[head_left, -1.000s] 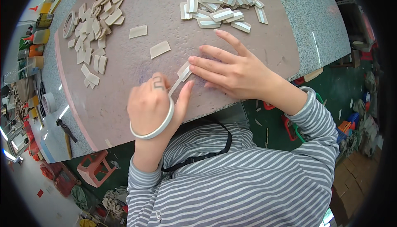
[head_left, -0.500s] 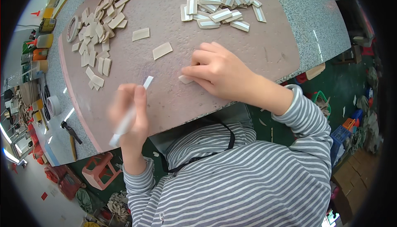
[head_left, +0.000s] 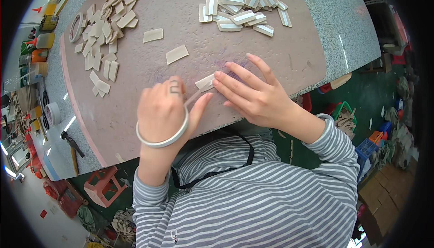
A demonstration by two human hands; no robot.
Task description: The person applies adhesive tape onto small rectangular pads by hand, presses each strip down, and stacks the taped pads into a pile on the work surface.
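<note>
A small beige rectangular piece (head_left: 206, 82) lies flat on the mat in front of me. My right hand (head_left: 253, 90), its fingers stretched and spread, rests index and middle fingertips on that piece's right end. A narrow roll of white tape (head_left: 151, 144) encircles my left hand (head_left: 163, 105), whose fingers are curled and partly hidden. From this hand a thin strip of tape (head_left: 194, 97) runs up to the piece under my right fingertips. Two bare beige pieces, a nearer one (head_left: 176, 54) and a farther one (head_left: 153, 35), lie beyond my hands.
Plain beige pieces (head_left: 106, 26) are heaped at the far left, beside another tape roll (head_left: 76, 27). Pieces bearing white strips (head_left: 244, 16) form a pile at the far right. A hammer (head_left: 72, 146) lies by the left edge; a pink stool (head_left: 104, 185) stands below.
My left hand has turned over and moved right, bringing the tape strip to the piece. My right hand has unfolded from a pinch and shifted right, its fingers now spread.
</note>
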